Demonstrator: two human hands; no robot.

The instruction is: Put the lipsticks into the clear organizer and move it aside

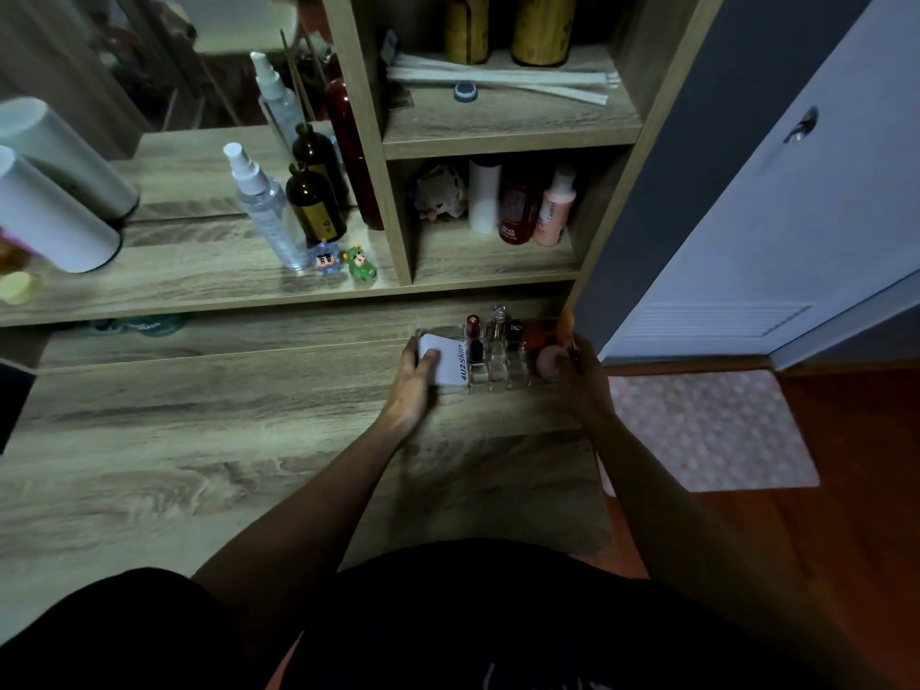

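The left hand (413, 378), just right of the frame's centre, is curled over the left end of the clear organizer (498, 361), fingers wrapped on a white packet (443, 358) printed "4U2skin" that stands in that end. The right hand (577, 376) closes on the organizer's right end, fingers bent round the edge beside a pink sponge (547, 363); something thin and dark shows by its fingers, too dim to identify. So both hands grip the organizer, one at each end, and it sits on the wooden desk (199, 440) against the low step below the shelves, at the desk's right edge. Lipsticks (475, 336) stand upright in its back slots, a red-capped one and darker ones beside it, with a clear-topped tube just right of them. The front slots look bare.

Going left to right around them: two white cylinders (50, 201) lean in at the far left of the frame. On the raised ledge stand a clear spray bottle (266, 211), a brown bottle (313, 201) and two small toy figures (343, 261), with a mirror behind doubling the bottles. The shelf unit (398, 216) rises right of centre, its lower cubby holding a white tube, a dark red bottle and a pink bottle (555, 206). At the right, a pink dotted mat (707, 430) lies on the reddish floor below a pale door (796, 216).

Both forearms reach forward from the bottom of the frame, spreading apart, wrists dropped to the desk surface, palms turned inward toward each other.
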